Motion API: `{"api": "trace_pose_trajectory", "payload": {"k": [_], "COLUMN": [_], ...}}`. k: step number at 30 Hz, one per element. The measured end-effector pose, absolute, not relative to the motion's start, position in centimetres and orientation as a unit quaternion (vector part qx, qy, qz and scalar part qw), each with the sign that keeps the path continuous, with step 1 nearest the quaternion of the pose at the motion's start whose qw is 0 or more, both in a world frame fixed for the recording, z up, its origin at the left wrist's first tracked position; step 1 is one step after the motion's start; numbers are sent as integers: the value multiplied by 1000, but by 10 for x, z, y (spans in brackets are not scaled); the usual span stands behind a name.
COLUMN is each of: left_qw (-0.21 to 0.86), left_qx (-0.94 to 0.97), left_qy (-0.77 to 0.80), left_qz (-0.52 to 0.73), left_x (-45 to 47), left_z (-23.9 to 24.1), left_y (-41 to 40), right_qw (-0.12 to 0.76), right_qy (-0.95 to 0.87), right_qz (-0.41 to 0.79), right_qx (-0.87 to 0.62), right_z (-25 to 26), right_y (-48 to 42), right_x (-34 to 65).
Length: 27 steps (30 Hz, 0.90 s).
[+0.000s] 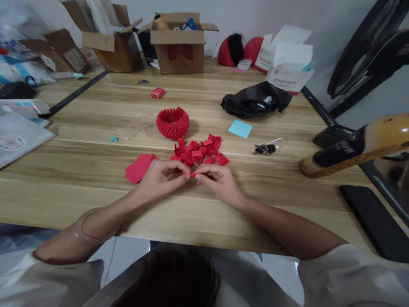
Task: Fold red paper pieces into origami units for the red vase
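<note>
Clearly, fingertip precision matters here: the left hand [158, 179] and right hand [226, 184] meet, thumbs against fingers, pinching a small red piece [193, 175] between them at the near side of the loose pile [197, 154]. Its folds are mostly hidden by the fingers. Matching the edges before pressing, then running a thumb firmly along each crease, should give a crisp shape; a light hold would spare the corners. The flat red slips [137, 170] beside the left hand look smooth and matte, while the pile is angular and springy-looking. Beyond it, a rounded red bowl [173, 124] bristles with pointed, ribbed rows on the wood-grained table [204, 221].
</note>
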State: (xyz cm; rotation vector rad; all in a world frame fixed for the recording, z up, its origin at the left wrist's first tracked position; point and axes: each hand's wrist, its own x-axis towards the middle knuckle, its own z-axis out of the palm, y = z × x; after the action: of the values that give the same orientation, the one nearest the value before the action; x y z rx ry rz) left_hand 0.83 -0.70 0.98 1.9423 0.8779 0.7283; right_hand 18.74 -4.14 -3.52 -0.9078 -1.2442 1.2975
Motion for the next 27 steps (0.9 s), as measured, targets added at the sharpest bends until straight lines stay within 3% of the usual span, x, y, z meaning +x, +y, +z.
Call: {"api": "trace_pose_trajectory", "payload": {"k": [9,27], "left_qw": [433,328], "left_qx": [749,788], "left_qy": [370,377], "left_qz": [339,359], "left_x": [12,16], "left_z": [9,3], "left_y": [-13,-16], "right_qw": [539,538], "right_qy": [-512,-360], "right_qz": [543,618], "right_qx": [-392,-446], "right_z": [-33,-30], "right_y": [-43,-42], "right_x": [185,175]}}
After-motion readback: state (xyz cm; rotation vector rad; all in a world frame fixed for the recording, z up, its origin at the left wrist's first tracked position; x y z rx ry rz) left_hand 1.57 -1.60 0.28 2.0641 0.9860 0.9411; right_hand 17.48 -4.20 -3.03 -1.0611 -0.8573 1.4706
